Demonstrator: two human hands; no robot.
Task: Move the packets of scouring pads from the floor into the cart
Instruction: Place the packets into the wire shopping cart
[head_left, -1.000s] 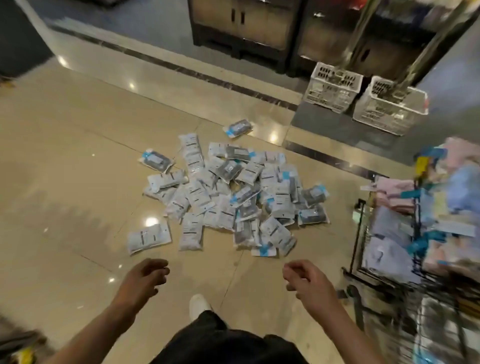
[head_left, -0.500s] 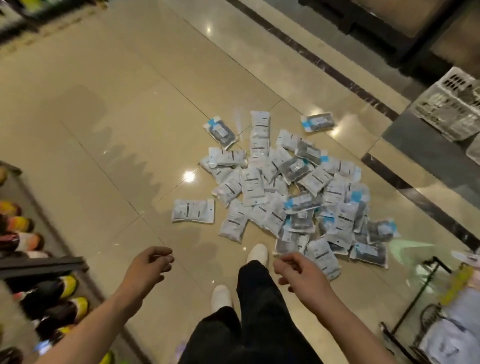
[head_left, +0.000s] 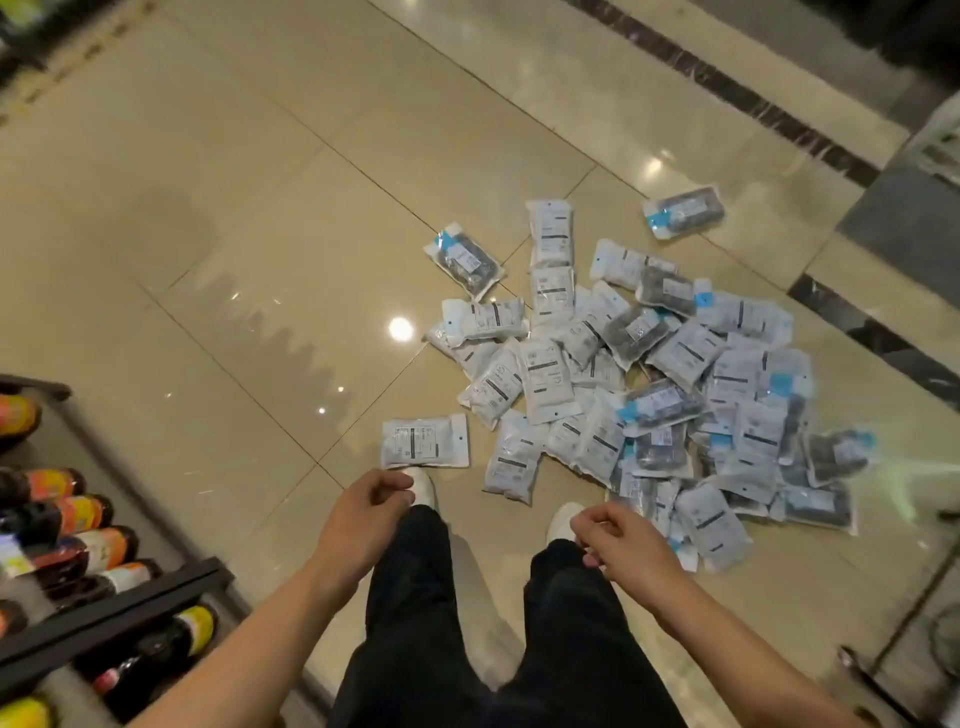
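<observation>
The packets (head_left: 623, 384) lie heaped on the floor (head_left: 208, 234) before your shoes, one stray (head_left: 425, 442) nearest; bare tile opens leftward. Your left hand (head_left: 363, 512) and right hand (head_left: 618, 540) hang loosely curled, seemingly empty. You've stepped closer; a bottle shelf (head_left: 93, 587) now borders your left.

A person seen from their own head, looking down. Both forearms are bare from the lower edge of the view to the wrists, with no sleeve, watch or ring visible. The bare left hand (head_left: 370, 512) and the bare right hand (head_left: 621, 543) wear no gloves. The legs are covered by loose black trousers (head_left: 415, 623) of a soft, matte fabric that creases at the knees and reaches the ankles. Below each trouser hem shows the rounded toe of a plain white shoe (head_left: 422, 486), one on each foot, without visible markings.
</observation>
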